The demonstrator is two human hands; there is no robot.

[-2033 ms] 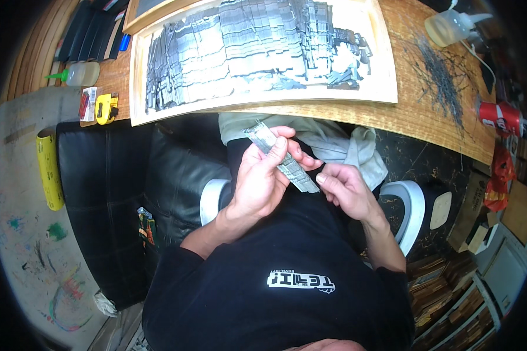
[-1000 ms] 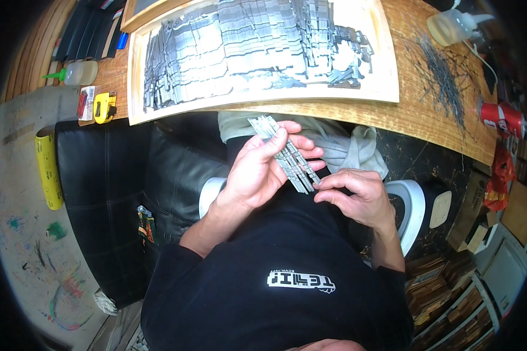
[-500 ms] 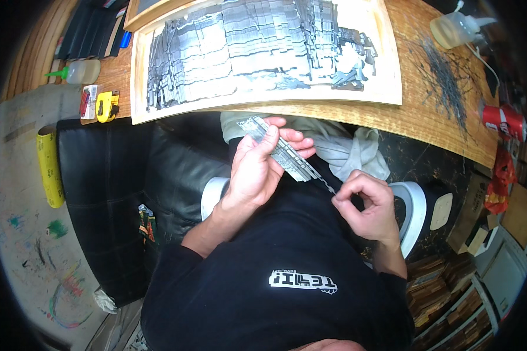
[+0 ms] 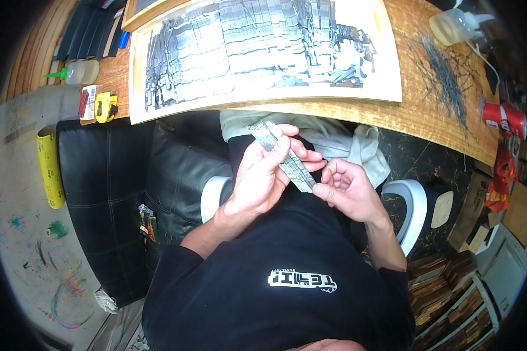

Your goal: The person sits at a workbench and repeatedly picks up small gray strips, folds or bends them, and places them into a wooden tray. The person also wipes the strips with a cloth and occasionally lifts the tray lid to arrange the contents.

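A narrow slab of thin grey strips (image 4: 297,171) slants over my lap, its lower end toward the right. My left hand (image 4: 256,178) is closed on it, thumb across the top face and fingers behind. At the lower right end, my right hand (image 4: 354,193) is closed, its thumb tip against the slab's edge and its fingers curled in. Whether a loose strip is also between those fingertips is hidden. Beyond my hands, a wooden-framed panel (image 4: 257,104) on the table bears rows of similar grey and black strips.
Loose dark strips (image 4: 445,82) lie on the wooden table (image 4: 416,120), near a squeeze bottle (image 4: 451,28) and a red can (image 4: 503,120). At left are a yellow tape measure (image 4: 106,107), a green-tipped bottle (image 4: 82,72), a black sofa (image 4: 111,193) and a yellow roll (image 4: 51,169).
My right hand has moved up and left to the slab's lower end. The thin strip that stretched from the slab to its fingers is no longer visible. The slab has shifted slightly.
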